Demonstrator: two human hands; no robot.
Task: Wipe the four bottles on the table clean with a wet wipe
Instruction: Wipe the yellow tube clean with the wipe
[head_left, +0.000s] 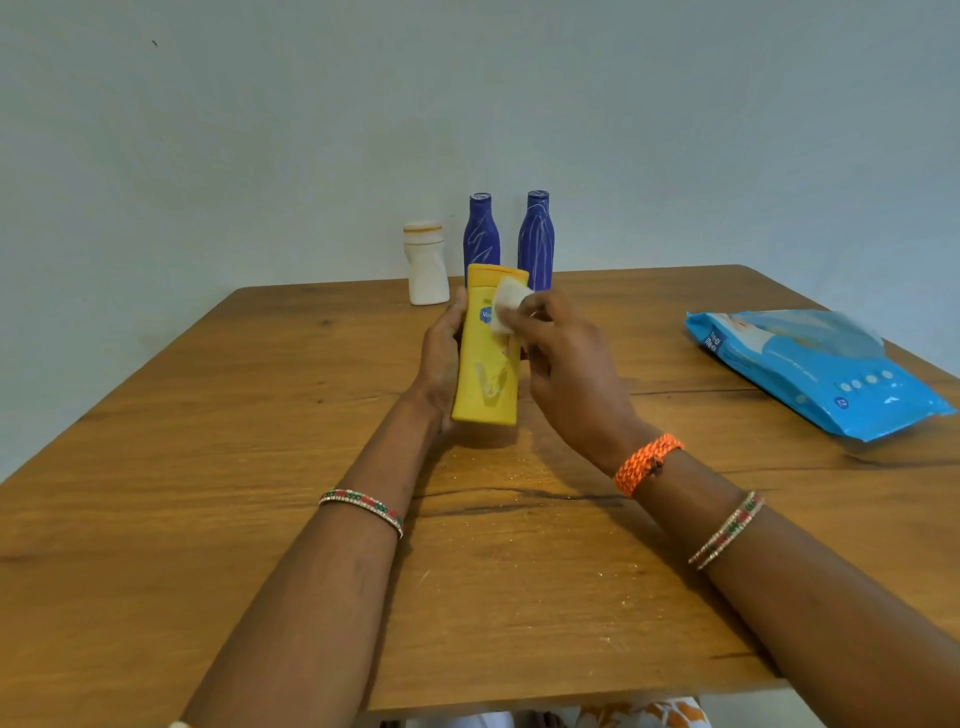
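Observation:
My left hand (441, 358) grips a yellow lotion bottle (485, 374) from its left side and holds it above the middle of the wooden table (208, 467), cap end pointing away from me. My right hand (566, 374) pinches a small folded white wet wipe (506, 306) against the upper front of the yellow bottle, near its blue label. At the far edge of the table a white bottle (426, 265) and two dark blue bottles (481, 234) (536, 236) stand upright in a row, the blue ones partly hidden behind the yellow bottle.
A blue pack of wet wipes (810, 369) lies on the right side of the table, close to its edge. A pale wall rises directly behind the table's far edge.

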